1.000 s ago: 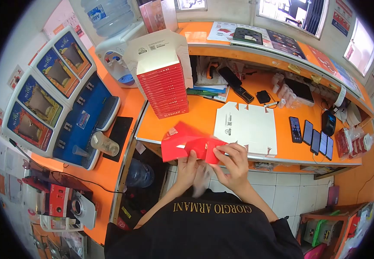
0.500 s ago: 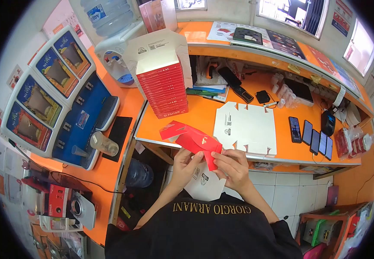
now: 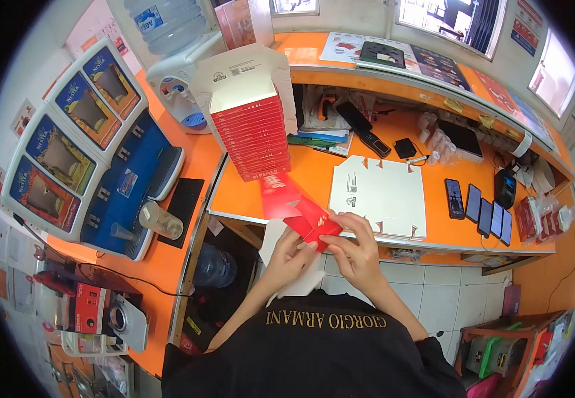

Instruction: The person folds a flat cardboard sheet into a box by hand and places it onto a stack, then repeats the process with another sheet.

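Between my hands is a partly folded cardboard box (image 3: 292, 207), red on one face and white on the other, held in front of my chest. My left hand (image 3: 289, 260) grips its near edge, fingers partly hidden behind the card. With thumb and fingers, my right hand (image 3: 358, 250) pinches a red corner flap on the right side. Just beyond, a tall stack of folded red boxes (image 3: 253, 136) stands on the orange counter (image 3: 234, 199). To its right lies a pile of flat white box blanks (image 3: 378, 199) with notched edges.
Several phones (image 3: 474, 203) lie on the counter at the right. A drink dispenser (image 3: 78, 146) and a plastic jug (image 3: 161, 221) are at the left. A water dispenser (image 3: 184, 86) stands behind the stack. A raised shelf (image 3: 393, 83) runs along the back.
The box has turned in my hands; its red panel now points more toward the stack and its white part shows lower left. My right hand has shifted its hold on the corner.
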Action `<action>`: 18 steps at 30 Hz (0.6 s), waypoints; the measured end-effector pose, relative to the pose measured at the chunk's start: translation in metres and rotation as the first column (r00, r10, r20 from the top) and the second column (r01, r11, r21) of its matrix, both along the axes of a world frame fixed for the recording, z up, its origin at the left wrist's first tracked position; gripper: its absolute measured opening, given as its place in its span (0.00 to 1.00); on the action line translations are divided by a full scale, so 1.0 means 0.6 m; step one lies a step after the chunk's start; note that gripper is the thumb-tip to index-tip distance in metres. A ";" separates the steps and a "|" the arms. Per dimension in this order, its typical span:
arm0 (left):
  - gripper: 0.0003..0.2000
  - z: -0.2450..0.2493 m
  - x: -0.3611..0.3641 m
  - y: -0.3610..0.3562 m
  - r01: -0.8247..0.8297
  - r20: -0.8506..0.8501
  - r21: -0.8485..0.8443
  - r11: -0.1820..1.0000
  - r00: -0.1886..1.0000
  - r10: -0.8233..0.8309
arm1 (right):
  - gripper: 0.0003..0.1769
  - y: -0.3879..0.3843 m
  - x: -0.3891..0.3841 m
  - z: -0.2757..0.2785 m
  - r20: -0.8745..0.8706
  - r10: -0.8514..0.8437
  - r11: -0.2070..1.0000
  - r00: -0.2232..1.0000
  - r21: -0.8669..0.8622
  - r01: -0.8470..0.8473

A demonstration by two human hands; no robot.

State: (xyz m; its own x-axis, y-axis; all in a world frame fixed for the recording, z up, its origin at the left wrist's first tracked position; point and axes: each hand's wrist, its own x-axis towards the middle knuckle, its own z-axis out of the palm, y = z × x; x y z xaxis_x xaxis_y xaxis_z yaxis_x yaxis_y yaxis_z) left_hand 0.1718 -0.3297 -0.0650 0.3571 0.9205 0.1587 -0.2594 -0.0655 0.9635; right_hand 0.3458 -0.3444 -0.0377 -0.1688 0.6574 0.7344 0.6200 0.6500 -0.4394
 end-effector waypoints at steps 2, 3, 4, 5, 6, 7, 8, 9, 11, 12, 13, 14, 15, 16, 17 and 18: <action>0.16 0.015 -0.025 0.005 0.058 -0.064 -0.060 0.997 0.996 -0.062 | 0.18 0.002 0.002 0.003 -0.060 0.082 0.995 0.995 -0.058 -0.086; 0.14 0.023 -0.043 0.016 0.248 -0.406 0.031 0.968 0.888 -0.215 | 0.22 -0.001 0.000 0.014 -0.154 0.102 0.988 0.983 -0.100 -0.118; 0.12 0.026 -0.052 0.021 0.445 -0.706 0.046 0.894 0.648 -0.286 | 0.26 -0.001 -0.002 0.020 -0.248 0.117 0.978 0.962 -0.139 -0.155; 0.10 0.020 -0.046 0.017 0.457 -0.598 0.249 0.854 0.766 -0.236 | 0.26 0.001 0.004 0.020 -0.247 0.122 0.977 0.961 -0.140 -0.160; 0.10 0.021 -0.049 0.014 0.455 -0.598 0.249 0.855 0.767 -0.234 | 0.30 0.005 0.015 0.020 -0.086 0.154 0.973 0.984 -0.160 -0.166; 0.09 0.024 -0.052 0.012 0.466 -0.621 0.235 0.853 0.747 -0.237 | 0.33 0.008 0.023 0.019 0.078 0.183 0.970 0.980 -0.179 -0.167; 0.09 0.025 -0.055 0.012 0.478 -0.644 0.220 0.850 0.726 -0.242 | 0.33 0.008 0.024 0.018 0.078 0.182 0.970 0.980 -0.179 -0.165; 0.09 0.022 -0.058 0.012 0.479 -0.643 0.221 0.850 0.727 -0.242 | 0.33 0.009 0.026 0.016 0.074 0.168 0.975 0.983 -0.157 -0.155; 0.09 0.014 -0.065 0.013 0.521 -0.687 0.141 0.842 0.663 -0.296 | 0.33 0.011 0.027 0.020 0.070 0.156 0.980 0.985 -0.137 -0.145; 0.09 0.013 -0.067 0.013 0.522 -0.686 0.138 0.842 0.663 -0.299 | 0.33 0.012 0.028 0.029 0.100 0.170 0.979 0.980 -0.130 -0.157; 0.09 0.012 -0.069 0.014 0.530 -0.694 0.157 0.833 0.660 -0.289 | 0.33 0.012 0.029 0.033 0.131 0.183 0.978 0.974 -0.122 -0.167; 0.10 0.013 -0.069 0.015 0.538 -0.701 0.177 0.824 0.657 -0.278 | 0.33 0.013 0.030 0.030 0.130 0.181 0.979 0.975 -0.123 -0.165; 0.10 0.016 -0.068 0.016 0.539 -0.702 0.177 0.823 0.656 -0.278 | 0.30 0.016 0.032 0.024 0.125 0.190 0.979 0.974 -0.098 -0.178; 0.10 0.021 -0.066 0.015 0.519 -0.684 0.167 0.839 0.674 -0.280 | 0.28 0.018 0.034 0.019 0.119 0.200 0.979 0.972 -0.072 -0.193; 0.10 0.026 -0.066 0.015 0.496 -0.665 0.157 0.854 0.692 -0.280 | 0.28 0.019 0.037 0.017 0.119 0.202 0.978 0.972 -0.071 -0.195; 0.10 0.028 -0.067 0.016 0.494 -0.665 0.158 0.855 0.693 -0.278 | 0.27 0.019 0.040 0.015 0.097 0.167 0.986 0.981 -0.028 -0.165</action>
State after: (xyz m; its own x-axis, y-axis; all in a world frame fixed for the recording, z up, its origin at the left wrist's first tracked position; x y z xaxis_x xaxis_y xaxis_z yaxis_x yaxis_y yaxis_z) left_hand 0.1316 -0.3202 -0.0482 0.7857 0.6182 0.0240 0.2932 -0.4062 0.8654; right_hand 0.3696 -0.3328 -0.0287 -0.3475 0.6282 0.6961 0.5449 0.7395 -0.3953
